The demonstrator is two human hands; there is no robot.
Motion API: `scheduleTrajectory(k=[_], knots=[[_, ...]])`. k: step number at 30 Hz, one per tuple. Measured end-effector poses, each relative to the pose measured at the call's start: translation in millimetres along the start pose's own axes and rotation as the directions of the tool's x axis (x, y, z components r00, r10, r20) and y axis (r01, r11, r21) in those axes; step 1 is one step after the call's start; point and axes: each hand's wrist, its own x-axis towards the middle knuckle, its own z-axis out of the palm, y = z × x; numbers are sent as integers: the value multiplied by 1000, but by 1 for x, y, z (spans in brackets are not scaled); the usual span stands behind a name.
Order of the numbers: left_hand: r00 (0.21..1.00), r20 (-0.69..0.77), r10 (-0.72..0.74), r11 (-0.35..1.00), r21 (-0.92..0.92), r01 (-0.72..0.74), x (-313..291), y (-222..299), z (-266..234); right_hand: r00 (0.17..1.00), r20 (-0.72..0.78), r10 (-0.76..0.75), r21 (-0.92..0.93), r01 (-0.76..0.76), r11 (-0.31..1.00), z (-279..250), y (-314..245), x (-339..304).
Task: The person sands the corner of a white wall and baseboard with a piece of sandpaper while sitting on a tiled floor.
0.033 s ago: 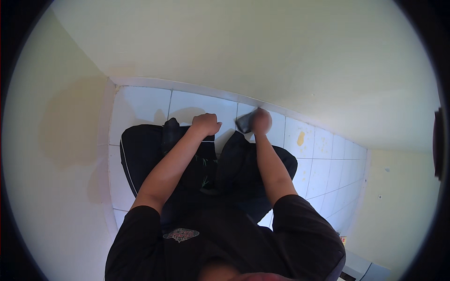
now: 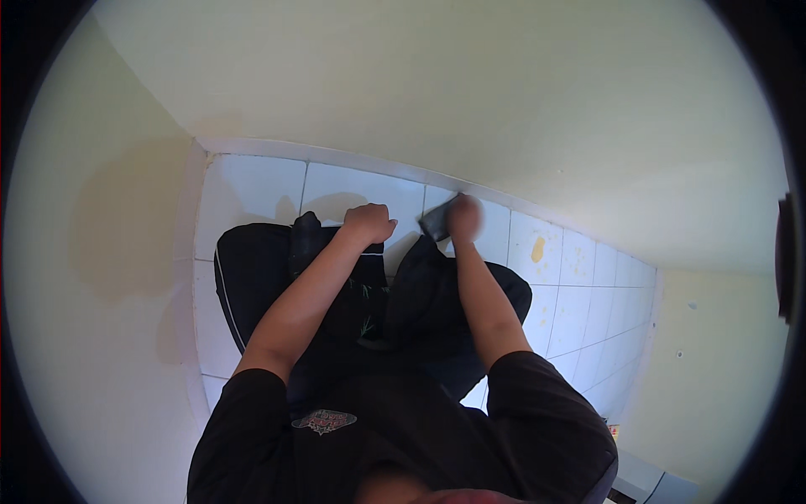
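Observation:
My right hand (image 2: 464,218), smeared by motion, grips a dark grey, roughly rectangular thing (image 2: 437,222) low over the white floor tiles, close to the foot of the wall. Blur hides the exact kind of this thing and how the fingers lie on it. Over by my left knee, my left hand (image 2: 369,224) is curled into a loose fist, and nothing shows in it. A dark shoe tip (image 2: 307,222) pokes out just left of that fist.
White tiles (image 2: 363,179) run along a pale baseboard (image 2: 353,162) below a cream wall (image 2: 403,84). Another wall (image 2: 92,252) closes the left side. Yellowish stains (image 2: 538,249) mark the floor on the right. My bent legs in dark trousers (image 2: 252,260) lie under my arms.
My right hand and the dark grey thing have shifted very slightly to the left. My left hand stays where it was.

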Motion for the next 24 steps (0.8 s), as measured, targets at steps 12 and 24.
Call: scheduleTrajectory(k=[12,24], knots=[[1000,23,-11,1000,12,10,0,-7,6,950,89,-299,14,299,954,8,-64,-21],[1000,24,-15,1000,8,15,4,-3,3,965,60,-255,122,247,961,10,-40,-12]])
